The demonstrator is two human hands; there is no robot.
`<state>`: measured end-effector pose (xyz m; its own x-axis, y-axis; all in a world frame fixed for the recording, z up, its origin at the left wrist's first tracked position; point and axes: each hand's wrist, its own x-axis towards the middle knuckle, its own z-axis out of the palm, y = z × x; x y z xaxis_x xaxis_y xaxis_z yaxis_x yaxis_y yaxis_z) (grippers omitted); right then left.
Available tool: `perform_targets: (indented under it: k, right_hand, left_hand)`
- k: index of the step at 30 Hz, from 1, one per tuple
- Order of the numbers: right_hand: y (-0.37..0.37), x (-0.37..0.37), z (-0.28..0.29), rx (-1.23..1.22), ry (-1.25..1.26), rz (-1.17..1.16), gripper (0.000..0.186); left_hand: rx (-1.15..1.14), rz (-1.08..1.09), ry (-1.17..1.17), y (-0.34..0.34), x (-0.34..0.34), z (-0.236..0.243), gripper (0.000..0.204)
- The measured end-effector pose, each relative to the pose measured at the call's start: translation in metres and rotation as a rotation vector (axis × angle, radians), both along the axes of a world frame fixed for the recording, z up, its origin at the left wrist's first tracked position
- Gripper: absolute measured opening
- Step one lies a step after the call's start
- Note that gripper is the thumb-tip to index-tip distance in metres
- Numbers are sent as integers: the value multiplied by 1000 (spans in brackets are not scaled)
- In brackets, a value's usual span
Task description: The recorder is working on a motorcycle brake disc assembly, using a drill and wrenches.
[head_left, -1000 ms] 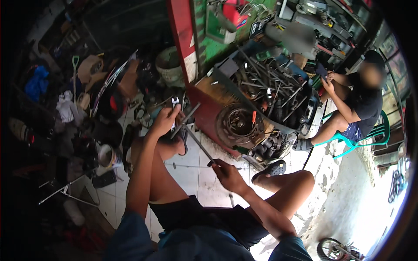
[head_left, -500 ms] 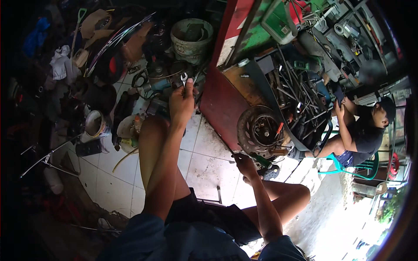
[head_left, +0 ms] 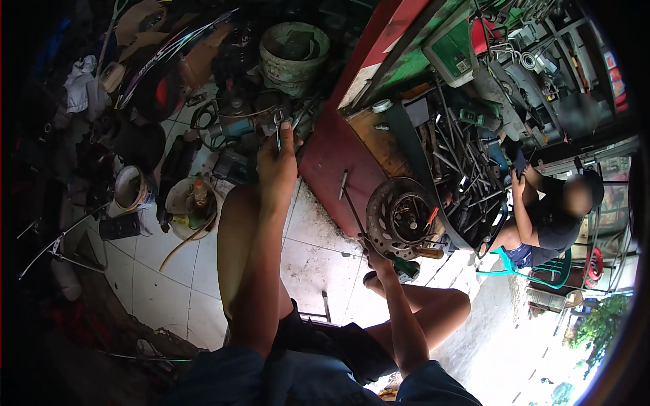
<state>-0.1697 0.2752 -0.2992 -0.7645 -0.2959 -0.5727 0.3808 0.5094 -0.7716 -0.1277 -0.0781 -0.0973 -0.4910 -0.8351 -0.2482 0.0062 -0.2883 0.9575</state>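
Observation:
My left hand is closed round a metal wrench, whose jaw end sticks up past my thumb. Lower and to the right, my right hand has its fingers closed on the lower end of a T-handle wrench. The tool's crossbar leans up in front of the red panel. Close beside it lies a wheel hub with a brake disc. A red-handled screwdriver rests on the hub. Just right of my right hand is a green object, partly covered by that hand.
Many loose tools fill a metal tray at the right. Left stand a large dirty bucket, a smaller pail and a tub holding a bottle. Another person sits on a green chair, holding a dark flat object.
The T-handle wrench now stands raised from my right hand, its crossbar in sight. My left hand keeps the wrench, now tilted differently. The whole view has shifted slightly.

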Motion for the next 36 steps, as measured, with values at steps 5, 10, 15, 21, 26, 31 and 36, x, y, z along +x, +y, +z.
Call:
perform_targets:
  k: [5,10,15,21,26,31,36]
  right_hand:
    - [-14,8,6,87,15,43,25]
    - [6,-10,-24,81,28,115,23]
    - [29,-22,-45,121,75,239,21]
    - [31,-16,-30,100,6,139,21]
    - [16,-11,-4,69,-28,75,23]
    - [-12,0,1,67,43,39,26]
    - [-44,16,14,51,780,398,25]
  left_hand:
    - [68,10,26,-1,4,4,39]
    - [146,35,84,-2,6,10,35]
    - [159,-22,28,-1,8,10,32]
    - [83,4,100,0,5,-1,27]
    - [66,-22,34,-2,8,-1,27]
    - [50,-65,-30,2,10,8,30]
    - [-132,-113,-14,11,12,12,33]
